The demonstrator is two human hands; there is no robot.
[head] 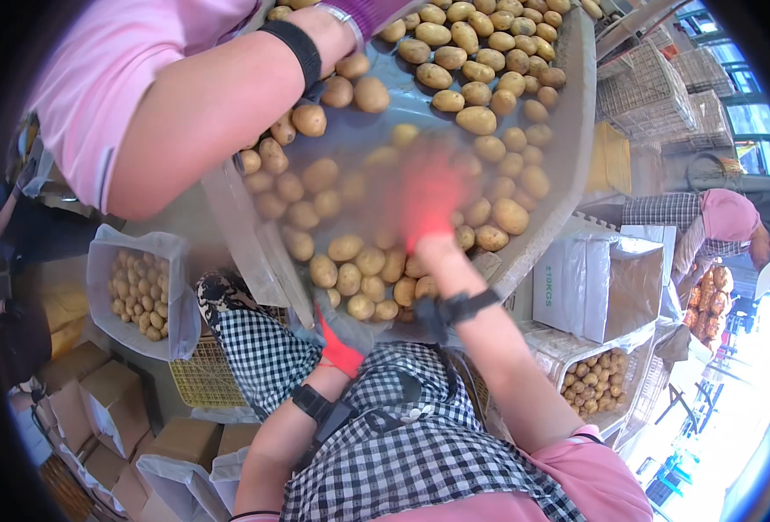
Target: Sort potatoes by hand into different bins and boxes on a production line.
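Note:
Many pale brown potatoes (477, 120) lie spread over a blue-grey sorting table (398, 78) with raised side walls. My right hand (434, 189), in a red glove, is blurred by motion over the middle of the potatoes; whether it grips one is not visible. At the table's near end is my left hand (342, 336), in a grey and red glove, beside the wall's end (301, 307) and just below the nearest potatoes (361, 305). Its fingers are partly hidden, so I cannot tell whether they hold anything.
A co-worker's arm (215, 111) reaches across the table's upper left. To the left, a lined box (183, 261) holds potatoes, above cardboard boxes (114, 398). On the right, a white carton (571, 280) stands by a crate (548, 352) of potatoes. Another person (727, 218) bends farther off.

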